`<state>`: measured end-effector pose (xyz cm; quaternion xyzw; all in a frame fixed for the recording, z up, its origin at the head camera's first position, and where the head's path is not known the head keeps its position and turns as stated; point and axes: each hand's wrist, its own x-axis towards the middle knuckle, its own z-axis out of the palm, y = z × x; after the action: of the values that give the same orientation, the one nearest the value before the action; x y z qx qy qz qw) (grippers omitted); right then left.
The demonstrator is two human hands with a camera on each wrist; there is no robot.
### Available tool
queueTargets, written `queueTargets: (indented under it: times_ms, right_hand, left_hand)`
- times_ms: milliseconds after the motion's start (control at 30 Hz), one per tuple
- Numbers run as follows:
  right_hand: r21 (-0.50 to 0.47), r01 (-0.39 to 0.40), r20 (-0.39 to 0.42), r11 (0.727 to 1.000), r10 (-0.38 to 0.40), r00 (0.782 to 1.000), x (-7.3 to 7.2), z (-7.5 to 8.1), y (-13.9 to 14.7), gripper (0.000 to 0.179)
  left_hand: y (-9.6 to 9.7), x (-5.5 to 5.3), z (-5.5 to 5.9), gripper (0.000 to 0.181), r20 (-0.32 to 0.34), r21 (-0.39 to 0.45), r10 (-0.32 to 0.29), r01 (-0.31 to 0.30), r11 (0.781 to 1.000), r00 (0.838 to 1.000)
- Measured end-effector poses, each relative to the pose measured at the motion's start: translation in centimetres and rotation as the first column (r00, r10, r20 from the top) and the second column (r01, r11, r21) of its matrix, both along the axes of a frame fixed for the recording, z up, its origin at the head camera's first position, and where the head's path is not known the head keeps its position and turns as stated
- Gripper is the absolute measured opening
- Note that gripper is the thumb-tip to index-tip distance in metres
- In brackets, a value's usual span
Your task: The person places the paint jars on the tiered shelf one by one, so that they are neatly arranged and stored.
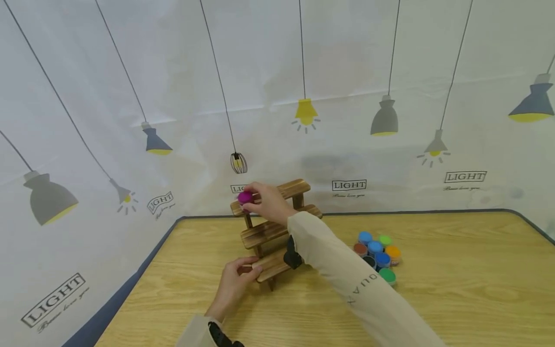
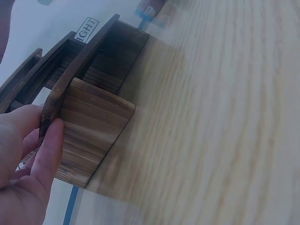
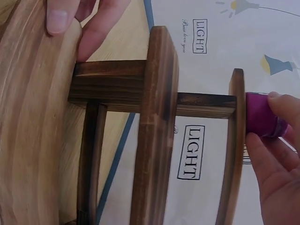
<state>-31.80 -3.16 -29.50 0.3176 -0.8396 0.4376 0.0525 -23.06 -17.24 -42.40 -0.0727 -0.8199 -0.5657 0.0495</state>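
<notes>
A small wooden three-step shelf stands toward the back of the table. My right hand pinches a small magenta jar between thumb and fingers at the left end of the top step. In the right wrist view the base of the magenta jar is right at the surface of that step. Down at the lowest step, my left hand grips the left end. From the left wrist view, the thumb and fingers lie on either face of the step's plank.
Right of the shelf, several small jars with coloured lids sit grouped on the wooden table. Blue, green, orange, brown and black show among them. A white backdrop printed with lamps rises behind the table's back edge.
</notes>
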Motion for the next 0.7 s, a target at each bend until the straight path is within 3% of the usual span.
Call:
queueTargets:
  times_ms: [167, 500, 700]
  right_hand:
    - [-0.004, -0.004, -0.033, 1.000, 0.004, 0.999, -0.5, -0.7, -0.1, 0.039]
    - [-0.060, 0.018, 0.063, 0.998, -0.014, 0.998, -0.5, -1.3, -0.3, 0.040]
    - [-0.040, 0.062, 0.059, 0.997, -0.060, 0.996, -0.7, -1.5, -0.5, 0.042]
  left_hand:
    - [0.1, 0.0, 0.0, 0.029, -0.001, 0.002, 0.007, -0.007, 1.000, 1.000]
    - [0.0, 0.1, -0.1, 0.030, -0.008, 0.017, -0.008, 0.008, 1.000, 1.000]
    - [0.1, -0.1, -0.2, 0.028, 0.001, -0.014, 0.012, -0.012, 1.000, 1.000]
